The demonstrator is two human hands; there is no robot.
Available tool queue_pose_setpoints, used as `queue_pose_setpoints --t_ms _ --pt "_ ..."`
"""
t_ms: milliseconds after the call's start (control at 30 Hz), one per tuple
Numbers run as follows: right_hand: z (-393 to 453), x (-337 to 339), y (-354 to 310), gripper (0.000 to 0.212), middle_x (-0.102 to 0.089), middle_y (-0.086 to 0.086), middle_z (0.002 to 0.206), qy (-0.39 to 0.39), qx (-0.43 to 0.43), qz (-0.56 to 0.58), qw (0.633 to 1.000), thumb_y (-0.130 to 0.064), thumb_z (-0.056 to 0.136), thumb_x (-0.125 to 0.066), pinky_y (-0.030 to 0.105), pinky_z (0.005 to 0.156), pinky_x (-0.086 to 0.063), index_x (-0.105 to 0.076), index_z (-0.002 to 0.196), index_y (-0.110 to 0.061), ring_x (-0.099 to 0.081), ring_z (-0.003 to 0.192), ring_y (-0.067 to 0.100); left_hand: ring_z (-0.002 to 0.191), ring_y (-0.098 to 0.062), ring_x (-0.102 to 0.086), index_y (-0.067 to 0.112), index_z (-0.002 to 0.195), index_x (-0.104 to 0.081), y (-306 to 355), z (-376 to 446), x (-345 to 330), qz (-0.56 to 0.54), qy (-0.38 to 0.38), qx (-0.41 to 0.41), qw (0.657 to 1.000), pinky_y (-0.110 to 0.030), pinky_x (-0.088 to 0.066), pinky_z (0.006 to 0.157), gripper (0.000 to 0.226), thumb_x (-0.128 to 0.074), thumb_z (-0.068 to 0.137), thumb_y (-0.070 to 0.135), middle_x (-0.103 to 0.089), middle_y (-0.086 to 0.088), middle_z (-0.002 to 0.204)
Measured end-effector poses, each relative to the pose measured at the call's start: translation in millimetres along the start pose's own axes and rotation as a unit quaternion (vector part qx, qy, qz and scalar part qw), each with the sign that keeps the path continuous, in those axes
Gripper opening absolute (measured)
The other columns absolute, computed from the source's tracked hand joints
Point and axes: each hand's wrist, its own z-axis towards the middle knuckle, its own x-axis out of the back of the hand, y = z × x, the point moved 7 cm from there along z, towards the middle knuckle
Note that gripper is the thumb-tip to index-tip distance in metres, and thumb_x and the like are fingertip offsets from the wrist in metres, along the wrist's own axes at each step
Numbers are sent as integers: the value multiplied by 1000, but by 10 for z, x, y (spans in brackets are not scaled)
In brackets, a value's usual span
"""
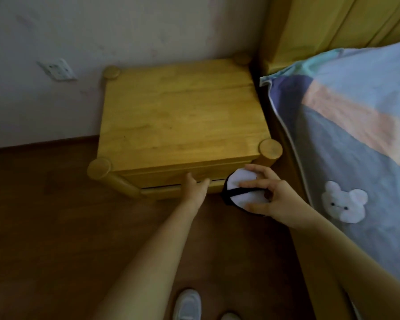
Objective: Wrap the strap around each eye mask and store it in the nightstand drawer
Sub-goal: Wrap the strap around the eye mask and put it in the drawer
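Observation:
A wooden nightstand (180, 116) stands against the wall, and its drawer front (162, 179) looks closed. My left hand (195, 188) touches the lower edge of the drawer front, fingers curled under it. My right hand (270, 195) holds a folded white eye mask (238, 190) with black trim and a black strap wrapped across it, just in front of the nightstand's right front corner. A second mask, white and shaped like a bear (344, 202), lies on the bed to the right.
The bed with a blue and pink cover (356, 125) runs along the right, against a yellow wooden headboard (333, 21). A wall socket (57, 70) sits at the left. Brown wooden floor (56, 227) lies below, with my white shoes (187, 306) at the bottom edge.

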Motion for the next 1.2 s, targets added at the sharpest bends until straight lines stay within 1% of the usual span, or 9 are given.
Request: queue_pose_setpoints --t_ms 200,400,500,733,800,867,967,1033,1200 --pt "126 -207 125 45 -32 -22 142 3 -12 0 1000 -12 74 -78 13 88 -37 -65 114 -29 -29 131 -5 131 -26 -40 11 139 -42 -112 279 63 -292 32 119 948 -39 -35 97 51 -54 90 21 -40 -10 145" --pt "258 -279 69 45 -34 -21 141 -2 -4 -1 1000 -12 73 -79 16 92 -38 -66 113 -29 -30 132 -2 132 -31 -40 14 93 -61 -98 277 117 -310 38 119 942 -46 -32 108 12 -50 87 15 -49 -12 135" --pt "313 -285 -23 45 -34 -20 140 -6 5 -4 1000 -10 74 -78 13 89 -38 -66 114 -27 -31 127 -9 132 -32 -39 19 75 -55 -129 293 128 -300 33 116 946 -42 -31 105 14 -48 87 17 -49 -13 136" --pt "276 -468 -67 45 -33 -20 138 6 10 -10 1000 -9 74 -78 10 89 -35 -65 112 -28 -24 114 -31 110 -26 -49 14 117 -59 -584 -94 77 -258 18 153 954 -35 -37 84 39 -56 83 33 -50 -7 122" --pt "249 -558 -61 44 -33 -19 138 0 5 -17 1000 -9 74 -78 9 89 -34 -64 111 -29 -28 118 -22 95 -23 -58 18 102 -64 -663 -172 138 -173 31 129 976 -35 -47 79 44 -57 72 50 -61 -8 112" --pt "253 -625 -53 44 -33 -15 139 -6 -6 -20 1000 -9 74 -78 12 98 -32 -64 111 -28 -30 129 -4 77 -23 -63 18 78 -66 -542 -226 272 92 49 26 994 -30 -48 67 48 -50 76 63 -68 -5 86" --pt "296 -626 -76 45 -32 -12 140 0 -15 -36 999 -10 72 -80 26 110 -28 -64 111 -27 -27 133 3 75 -19 -60 18 78 -65 14 -453 400 430 163 -252 852 -28 -38 58 43 -45 88 55 -62 0 76" --pt "311 -586 -104 45 -33 -11 140 10 -24 -34 999 -11 72 -80 24 108 -25 -64 111 -28 -26 132 3 91 -19 -59 19 101 -64 175 -518 385 479 181 -361 780 -33 -42 69 33 -50 88 46 -63 0 95" --pt "331 -554 -138 46 -31 -11 141 20 -36 -22 999 -7 74 -77 27 107 -26 -63 114 -26 -26 132 4 104 -23 -60 19 141 -38 75 -432 492 499 115 -349 785 -40 -31 100 47 -28 101 41 -68 -5 110"
